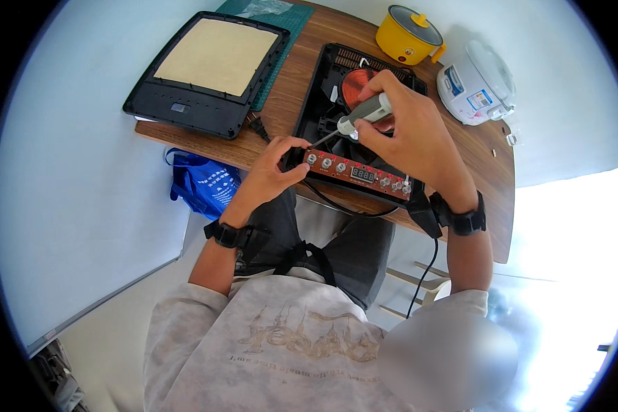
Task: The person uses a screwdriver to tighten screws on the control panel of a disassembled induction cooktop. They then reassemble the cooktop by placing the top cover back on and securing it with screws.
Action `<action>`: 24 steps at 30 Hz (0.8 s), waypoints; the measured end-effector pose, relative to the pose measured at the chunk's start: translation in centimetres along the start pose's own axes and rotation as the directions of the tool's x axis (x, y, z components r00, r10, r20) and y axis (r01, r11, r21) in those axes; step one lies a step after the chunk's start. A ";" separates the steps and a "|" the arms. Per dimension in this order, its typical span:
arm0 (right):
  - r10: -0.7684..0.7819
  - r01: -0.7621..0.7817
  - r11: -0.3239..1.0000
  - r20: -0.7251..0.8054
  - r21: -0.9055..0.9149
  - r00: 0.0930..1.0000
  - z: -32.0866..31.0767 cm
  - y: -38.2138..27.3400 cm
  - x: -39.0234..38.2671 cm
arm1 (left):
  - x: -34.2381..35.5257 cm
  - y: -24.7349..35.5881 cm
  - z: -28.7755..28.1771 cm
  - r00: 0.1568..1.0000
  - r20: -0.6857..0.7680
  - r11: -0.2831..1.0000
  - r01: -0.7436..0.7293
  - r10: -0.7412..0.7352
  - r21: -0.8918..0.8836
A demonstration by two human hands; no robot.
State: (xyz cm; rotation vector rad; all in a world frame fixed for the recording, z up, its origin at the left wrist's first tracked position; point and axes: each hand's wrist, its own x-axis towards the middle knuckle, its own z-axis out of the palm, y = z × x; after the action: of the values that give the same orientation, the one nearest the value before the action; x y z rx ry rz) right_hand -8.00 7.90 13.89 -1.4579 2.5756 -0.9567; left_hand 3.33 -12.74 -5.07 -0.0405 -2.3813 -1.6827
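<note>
My right hand [419,130] grips a screwdriver [366,115] with a grey and white handle, its shaft slanting down to the left. The screwdriver tip ends near the left corner of a reddish-brown circuit board [347,169] with a digit display and several round buttons. At that corner is my left hand [275,172], index finger and thumb apart, the fingertips by the board's left end. The board lies along the near side of an opened black induction cooker base [314,103]. Behind the screwdriver, my right hand partly hides a copper coil [357,84].
A black cover with a cream sheet [209,55] lies at left, partly over a green cutting mat [295,26]. A yellow pot [399,41] and white rice cooker [474,86] stand back right. A plug [257,127] lies beside the base; a blue bag [202,185] is below the table edge.
</note>
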 end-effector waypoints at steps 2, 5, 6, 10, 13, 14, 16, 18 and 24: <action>-0.069 0.069 0.998 -0.022 -0.009 0.997 0.3 -0.4 0.0 | 0.0 0.0 0.0 1.000 0.010 1.000 0.021 -0.021 -0.005; -0.022 0.025 0.997 -0.041 0.073 0.999 0.5 -1.9 0.0 | 0.0 0.1 -0.1 0.999 0.024 0.999 0.040 -0.040 -0.003; -0.104 0.106 0.994 -0.055 0.025 0.993 0.6 -1.7 0.1 | 0.1 0.3 -0.3 0.998 0.035 0.998 0.056 -0.056 -0.002; -0.295 0.294 0.955 -0.028 -0.048 0.955 0.4 -0.7 0.6 | 0.2 0.1 -0.1 1.000 0.023 1.000 0.013 -0.013 -0.012; -0.257 0.260 0.965 0.068 -0.036 0.964 0.1 -1.3 0.8 | 0.1 0.3 -0.1 1.000 0.010 1.000 0.014 -0.014 -0.012; -0.230 0.235 0.971 0.105 -0.038 0.967 -0.1 -1.6 0.9 | 0.1 0.3 -0.1 1.000 0.011 1.000 0.016 -0.016 -0.015; -0.351 0.365 0.922 0.118 -0.131 0.929 -0.4 -2.0 1.4 | 0.1 0.0 -0.1 1.000 0.012 1.000 0.021 -0.021 -0.022; -0.405 0.430 0.884 0.158 -0.184 0.901 -0.7 -2.5 2.0 | 0.1 0.1 -0.1 1.000 0.017 1.000 0.013 -0.013 -0.014; -0.300 0.358 0.904 0.252 -0.233 0.920 -0.7 -2.7 3.3 | 0.3 -0.2 -0.2 0.999 0.027 1.000 -0.017 0.018 -0.006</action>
State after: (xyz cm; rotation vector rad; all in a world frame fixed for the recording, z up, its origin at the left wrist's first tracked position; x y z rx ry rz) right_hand -8.05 4.64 16.74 -1.9969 2.4245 -0.4330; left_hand 3.05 -12.99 -5.10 -0.0850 -2.3883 -1.6917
